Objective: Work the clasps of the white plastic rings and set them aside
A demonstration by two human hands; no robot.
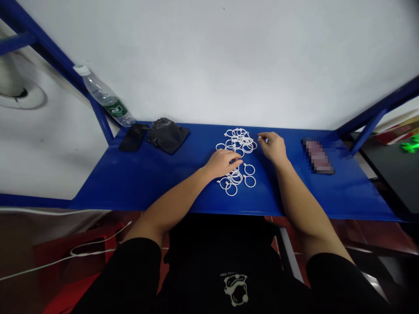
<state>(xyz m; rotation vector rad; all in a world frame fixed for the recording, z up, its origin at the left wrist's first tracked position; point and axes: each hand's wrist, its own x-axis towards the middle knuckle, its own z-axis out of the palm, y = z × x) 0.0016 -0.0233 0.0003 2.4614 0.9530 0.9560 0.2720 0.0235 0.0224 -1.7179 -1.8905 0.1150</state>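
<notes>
White curtain rings with small eyelets lie in an overlapping heap toward the back of the blue table. A nearer group of white rings lies below my left hand, with two separate rings just to its right. My left hand is between the two groups, palm down, its thumb and fingers apart; it covers some rings. Right of the heap, my right hand has its fingers pinched together. Bits of a white ring show at its fingertips; most of it is hidden.
A dark pouch and a black phone-like object lie at the back left. A clear bottle leans in the corner by the blue frame. A blurred-out flat object lies at the right. The wall borders the table's back edge.
</notes>
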